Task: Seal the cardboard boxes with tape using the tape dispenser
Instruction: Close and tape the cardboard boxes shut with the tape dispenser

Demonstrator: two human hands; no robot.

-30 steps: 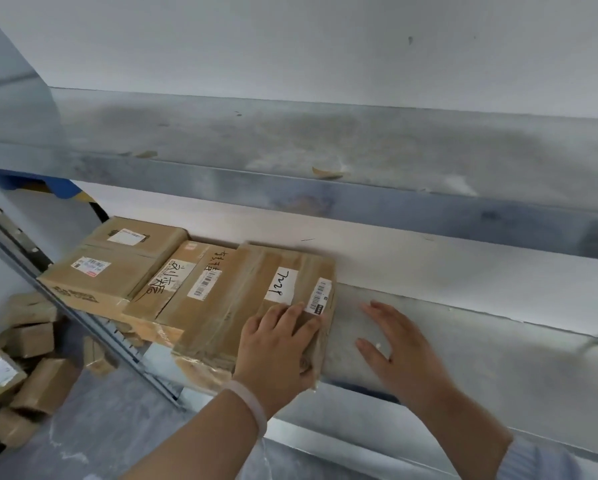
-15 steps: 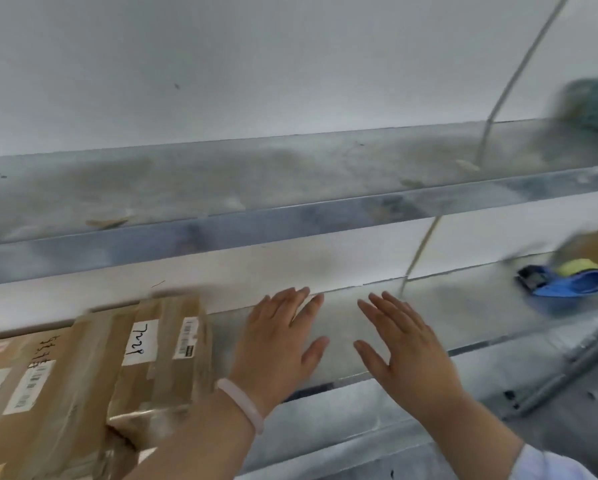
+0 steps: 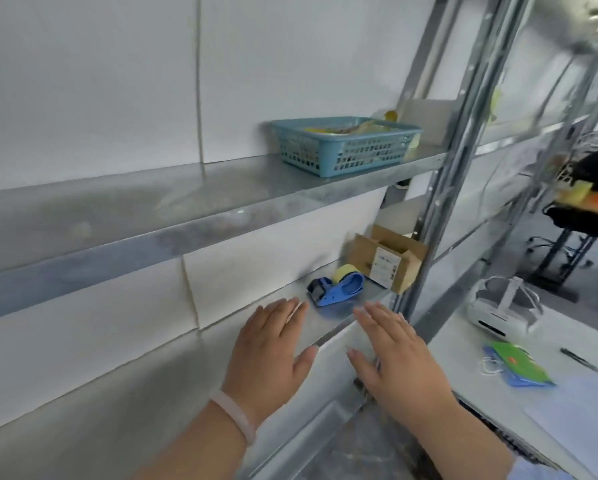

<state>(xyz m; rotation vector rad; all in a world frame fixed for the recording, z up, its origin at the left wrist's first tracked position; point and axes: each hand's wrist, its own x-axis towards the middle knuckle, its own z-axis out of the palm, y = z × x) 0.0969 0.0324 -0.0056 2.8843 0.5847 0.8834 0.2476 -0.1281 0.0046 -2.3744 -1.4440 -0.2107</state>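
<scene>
1 blue basket (image 3: 342,154) holds yellow clutter; open cardboard box (image 3: 384,261) beside tape dispenser (image 3: 339,289).

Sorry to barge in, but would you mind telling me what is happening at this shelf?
A person holds both hands out flat toward the lower metal shelf; the left hand and right hand hold nothing. The blue tape dispenser sits on that shelf just beyond the fingertips, untouched, with an open cardboard box behind it at the right end. No taping is under way yet.
</scene>
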